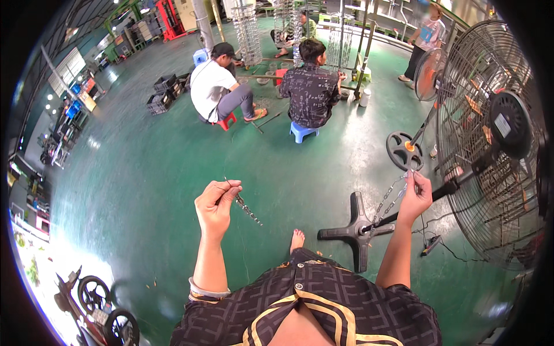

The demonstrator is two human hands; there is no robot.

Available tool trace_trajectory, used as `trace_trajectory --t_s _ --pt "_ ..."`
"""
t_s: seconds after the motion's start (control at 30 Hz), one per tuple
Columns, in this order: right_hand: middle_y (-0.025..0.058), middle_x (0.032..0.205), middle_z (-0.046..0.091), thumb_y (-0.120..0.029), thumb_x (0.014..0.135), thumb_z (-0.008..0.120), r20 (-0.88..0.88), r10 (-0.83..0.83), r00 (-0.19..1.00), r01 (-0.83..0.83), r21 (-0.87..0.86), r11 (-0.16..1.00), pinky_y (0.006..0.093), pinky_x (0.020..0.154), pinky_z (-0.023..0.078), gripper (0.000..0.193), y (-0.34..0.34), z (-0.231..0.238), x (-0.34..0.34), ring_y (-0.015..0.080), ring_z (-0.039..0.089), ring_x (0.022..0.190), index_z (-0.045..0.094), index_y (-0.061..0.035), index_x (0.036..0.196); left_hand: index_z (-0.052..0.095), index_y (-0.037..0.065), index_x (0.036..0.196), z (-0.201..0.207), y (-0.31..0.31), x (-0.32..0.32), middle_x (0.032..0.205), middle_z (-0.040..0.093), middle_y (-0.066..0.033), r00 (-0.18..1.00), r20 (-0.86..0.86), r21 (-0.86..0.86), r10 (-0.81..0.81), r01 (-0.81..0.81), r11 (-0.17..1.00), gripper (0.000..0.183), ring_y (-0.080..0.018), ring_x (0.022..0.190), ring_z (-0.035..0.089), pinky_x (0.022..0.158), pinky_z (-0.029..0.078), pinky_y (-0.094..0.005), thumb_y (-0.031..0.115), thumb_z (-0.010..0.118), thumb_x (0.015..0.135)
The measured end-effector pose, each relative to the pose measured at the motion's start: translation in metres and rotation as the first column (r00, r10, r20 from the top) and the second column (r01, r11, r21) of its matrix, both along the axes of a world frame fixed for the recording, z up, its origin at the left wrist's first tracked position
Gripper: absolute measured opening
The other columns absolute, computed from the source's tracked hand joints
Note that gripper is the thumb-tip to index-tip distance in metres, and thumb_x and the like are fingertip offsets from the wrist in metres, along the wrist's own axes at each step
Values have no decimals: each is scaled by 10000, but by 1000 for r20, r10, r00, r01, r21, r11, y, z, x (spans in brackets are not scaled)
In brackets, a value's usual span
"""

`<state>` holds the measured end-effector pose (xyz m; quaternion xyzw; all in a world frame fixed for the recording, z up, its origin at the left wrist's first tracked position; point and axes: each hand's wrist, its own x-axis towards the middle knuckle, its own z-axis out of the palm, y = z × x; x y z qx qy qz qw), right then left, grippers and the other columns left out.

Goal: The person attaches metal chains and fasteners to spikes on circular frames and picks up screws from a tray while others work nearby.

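Glossy green floor beneath me, my bare foot on it, a black cross-shaped fan base nearby, a low blue plastic stool, black plastic crates

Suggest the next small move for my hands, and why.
I'd probably ease the right hand inward, toward the left hand. The right pinches a looped silvery chain whose lower end overlaps the fan base in this view, while the left pinches a short metallic strand. They're held wide apart, so closer together might make both easier to watch.
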<state>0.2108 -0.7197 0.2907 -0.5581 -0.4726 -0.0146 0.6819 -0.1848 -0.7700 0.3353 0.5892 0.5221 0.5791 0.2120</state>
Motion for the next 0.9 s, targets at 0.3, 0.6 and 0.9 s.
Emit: trace_trajectory --t_s 0.3,0.6,0.9 --pt "62 829 629 31 758 665 -67 -112 991 115 42 992 207 659 451 77 141 7 16 72 521 683 591 18 776 647 -42 828 -9 219 40 786 659 -83 969 147 18 -201 200 980 75 -138 716 579 645 471 -250 -36 626 756" --pt "69 826 622 40 759 660 -130 -235 963 247 87 965 208 655 451 79 259 -10 29 79 533 672 585 17 771 642 -54 850 -32 395 108 861 641 -104 840 40 86 -541 536 840 90 -145 761 602 698 479 -254 -54 593 774" --pt "61 816 622 34 743 672 -91 -411 907 418 71 906 219 665 462 90 360 -7 38 80 548 689 591 19 779 661 -13 876 -36 529 177 773 635 -63 640 39 97 -767 762 641 126 -117 711 598 646 476 -224 -39 625 758"
